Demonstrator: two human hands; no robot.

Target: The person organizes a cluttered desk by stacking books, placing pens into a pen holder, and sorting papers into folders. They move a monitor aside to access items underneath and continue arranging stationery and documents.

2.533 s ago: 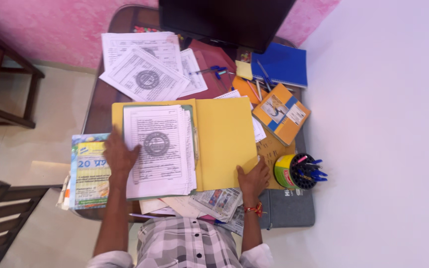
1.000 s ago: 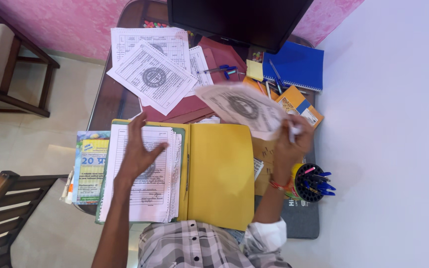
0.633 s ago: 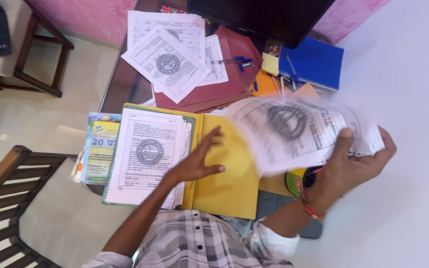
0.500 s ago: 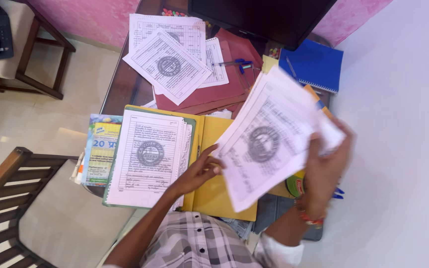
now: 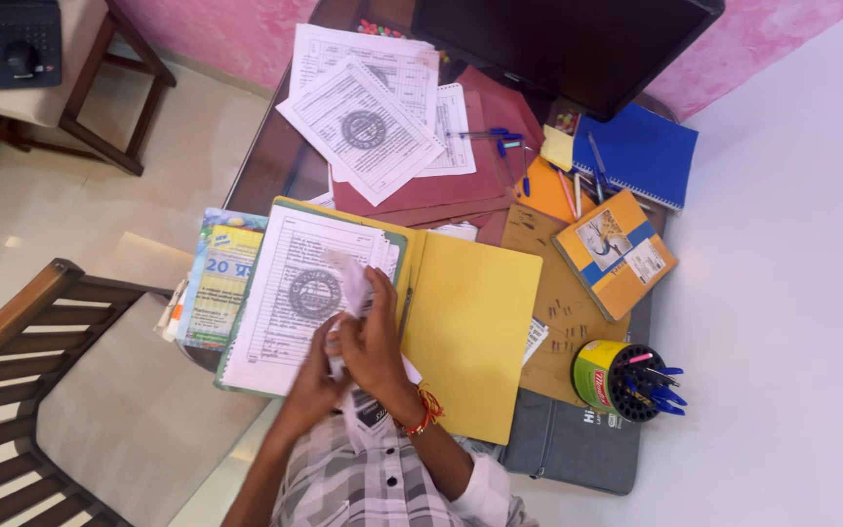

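1. Leftmost, a wooden chair stands on the pale floor, and a colourful booklet lies at the left edge of the table.
2. Just right of the booklet, a stack of printed papers with a round stamp lies on the left half of an open yellow folder.
3. Over the stack's near right corner, the left hand and the right hand meet, touching each other (the right one lies partly over the left).
4. Both hands close on a white sheet; its far part stands up above the fingers, over the stack. The right hand's fingers are pressed together and curled round it. The left hand's fingers are mostly hidden, so I cannot tell just how they grip.
5. A red thread bracelet circles the right wrist.
6. Farther off, loose stamped sheets lie on maroon folders near the dark monitor.
7. Right of the yellow folder lies a brown sheet of card, with an orange and blue book on its far right part.
8. Far right, a blue spiral notebook lies beside the monitor, and a round pen holder with blue pens stands near the grey bag.
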